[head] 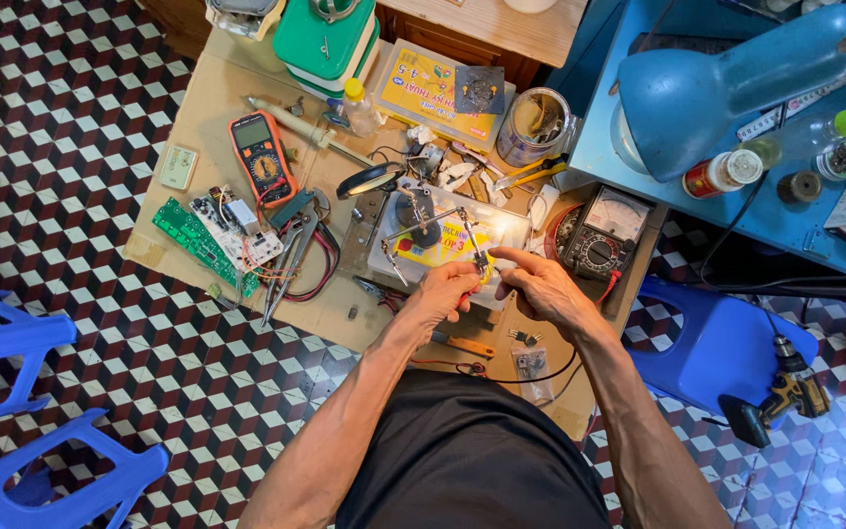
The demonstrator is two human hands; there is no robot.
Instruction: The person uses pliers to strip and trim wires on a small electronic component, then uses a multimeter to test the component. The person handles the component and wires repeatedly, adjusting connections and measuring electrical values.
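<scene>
A low wooden work board sat on the checkered tile floor, its near edge reaching the person's lap and its left edge bordered by bare tile. A blue table with a blue desk lamp closed off the right side, a blue plastic stool stood just under it, and more blue stools stood well apart at lower left. The board was crowded: a green case and a yellow box at the far edge, a metal can, an orange digital multimeter, green circuit boards, pliers, and an analogue meter at the right edge. A cordless drill lay on the floor at right.

Both hands met over a helping-hands clamp stand near the board's middle. The left hand had its fingers curled together, pinching a small yellow part beside the stand's clip. The right hand pressed thumb and forefinger together at the same part; whether it gripped the part or a lead, I could not tell.
</scene>
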